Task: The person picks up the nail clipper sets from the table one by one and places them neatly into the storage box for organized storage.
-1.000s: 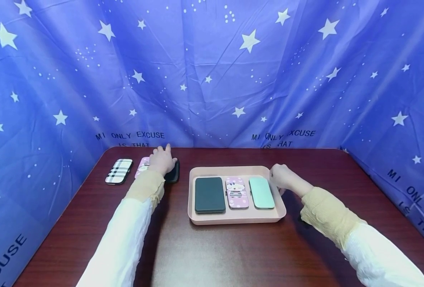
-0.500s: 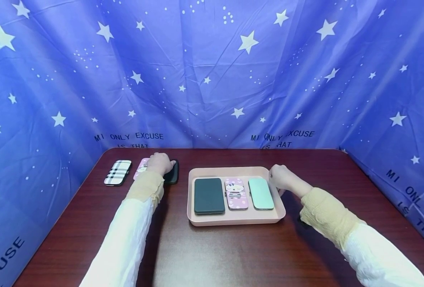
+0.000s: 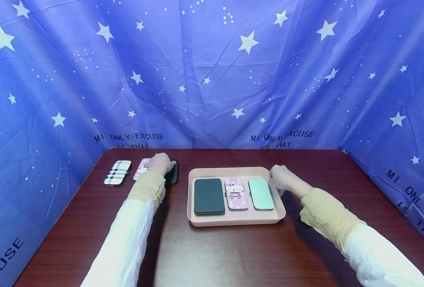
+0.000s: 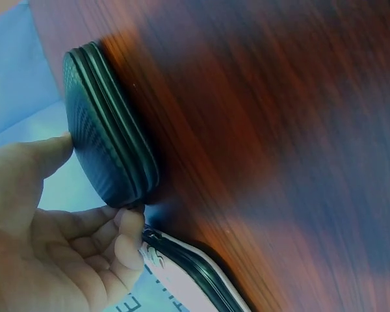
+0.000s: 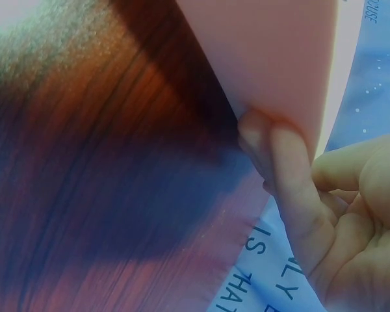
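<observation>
At the back left of the table, my left hand [image 3: 160, 163] pinches a black zip-edged or ridged case [image 4: 97, 123]. The left wrist view shows the thumb [image 4: 55, 153] on one side and curled fingers at its lower end. Beside it lies a pink patterned case [image 3: 141, 170], partly hidden by the hand. My right hand [image 3: 283, 177] pinches the right wall of a pale pink tray [image 3: 233, 222], thumb inside or over the rim, fingers outside. Inside the tray lie a dark green case [image 3: 210, 196], a pink cat case [image 3: 236, 203] and a mint case [image 3: 261, 194].
A plaid case [image 3: 118, 172] lies at the far left of the reddish-brown table [image 3: 212, 255]. A blue star-patterned curtain [image 3: 212, 99] surrounds the table's back and sides.
My left hand's fingers have come down from a raised, spread pose and curled at the black case. The right hand keeps its hold on the tray.
</observation>
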Available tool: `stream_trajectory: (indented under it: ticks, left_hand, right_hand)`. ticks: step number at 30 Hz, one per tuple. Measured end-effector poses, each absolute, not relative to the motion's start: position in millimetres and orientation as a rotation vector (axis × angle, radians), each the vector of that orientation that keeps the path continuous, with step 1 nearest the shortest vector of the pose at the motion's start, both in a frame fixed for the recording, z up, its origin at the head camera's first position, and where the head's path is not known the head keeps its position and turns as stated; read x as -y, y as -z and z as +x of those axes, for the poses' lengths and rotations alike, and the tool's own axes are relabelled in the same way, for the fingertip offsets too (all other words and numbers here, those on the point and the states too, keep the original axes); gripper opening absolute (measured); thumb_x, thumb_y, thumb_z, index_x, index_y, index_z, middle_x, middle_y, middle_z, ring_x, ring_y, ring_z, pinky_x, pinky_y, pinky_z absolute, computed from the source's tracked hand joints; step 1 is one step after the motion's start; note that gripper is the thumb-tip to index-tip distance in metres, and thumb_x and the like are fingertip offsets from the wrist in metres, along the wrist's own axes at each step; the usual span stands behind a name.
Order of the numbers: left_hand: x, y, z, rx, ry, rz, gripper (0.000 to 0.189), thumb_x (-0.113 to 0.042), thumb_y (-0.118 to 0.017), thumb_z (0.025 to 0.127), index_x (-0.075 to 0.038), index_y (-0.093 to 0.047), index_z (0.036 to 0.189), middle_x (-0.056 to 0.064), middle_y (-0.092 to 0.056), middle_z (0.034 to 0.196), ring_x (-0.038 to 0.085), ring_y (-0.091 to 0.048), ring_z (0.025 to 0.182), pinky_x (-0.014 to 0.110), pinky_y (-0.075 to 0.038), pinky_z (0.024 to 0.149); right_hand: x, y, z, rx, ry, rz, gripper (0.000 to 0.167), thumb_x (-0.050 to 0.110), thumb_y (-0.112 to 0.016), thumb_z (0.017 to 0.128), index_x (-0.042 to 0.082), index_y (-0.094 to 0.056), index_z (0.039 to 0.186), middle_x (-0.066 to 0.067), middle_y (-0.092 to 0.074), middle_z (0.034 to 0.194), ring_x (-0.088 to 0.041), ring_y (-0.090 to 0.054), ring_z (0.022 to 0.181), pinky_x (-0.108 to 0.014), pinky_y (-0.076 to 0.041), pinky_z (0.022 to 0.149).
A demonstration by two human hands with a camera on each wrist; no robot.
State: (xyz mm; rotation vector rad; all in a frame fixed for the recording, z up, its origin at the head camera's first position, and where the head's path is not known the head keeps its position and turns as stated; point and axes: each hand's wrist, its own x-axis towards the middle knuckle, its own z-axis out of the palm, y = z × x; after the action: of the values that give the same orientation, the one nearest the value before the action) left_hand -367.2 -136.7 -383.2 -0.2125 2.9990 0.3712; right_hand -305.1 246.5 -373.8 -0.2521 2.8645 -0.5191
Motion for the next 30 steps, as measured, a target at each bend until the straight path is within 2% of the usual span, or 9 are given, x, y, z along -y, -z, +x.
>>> stream_trajectory:
  ticks: [8,14,20,30]
  left_hand:
    - [135.5,382.6,-368.5,-2.999,-0.407,-0.246,0.048,-0.042,-0.055,0.092,0.000,-0.063,0.113,0.016,-0.064,0.109,0.028,-0.059,0.091,0.039,-0.050,0.082]
    - [136.4,383.5,-370.1,-3.043,-0.436,-0.259,0.049,-0.043,-0.061,0.088,0.002,-0.066,0.107,0.017,-0.066,0.104,0.029,-0.060,0.088,0.041,-0.051,0.079]
    - [139.3,386.5,-369.6,-3.056,-0.540,-0.319,0.054,-0.044,-0.066,0.083,0.004,-0.065,0.108,0.019,-0.067,0.105,0.029,-0.062,0.089,0.041,-0.051,0.078]
    - [139.3,378.5,-365.8,-2.983,-0.718,-0.305,0.058,-0.037,-0.066,0.085,0.009,-0.059,0.118,0.024,-0.060,0.119,0.033,-0.057,0.104,0.039,-0.046,0.092]
  right_hand:
    - [-246.8,373.6,-305.5,-2.869,0.521,-0.258,0.031,-0.002,-0.037,0.091,0.000,-0.060,0.070,-0.008,-0.060,0.059,-0.015,-0.061,0.042,-0.029,-0.052,0.042]
    - [-247.1,374.9,-306.7,-2.871,0.493,-0.259,0.031,-0.002,-0.038,0.091,0.000,-0.061,0.070,-0.008,-0.061,0.059,-0.015,-0.061,0.043,-0.029,-0.052,0.042]
    - [-246.5,376.2,-306.4,-2.871,0.496,-0.247,0.032,-0.002,-0.037,0.091,0.001,-0.060,0.069,-0.007,-0.060,0.058,-0.014,-0.061,0.042,-0.030,-0.052,0.042]
    - [-245.3,372.9,-305.1,-2.869,0.488,-0.248,0.033,-0.002,-0.037,0.091,0.002,-0.057,0.065,-0.007,-0.058,0.056,-0.014,-0.061,0.042,-0.030,-0.053,0.043]
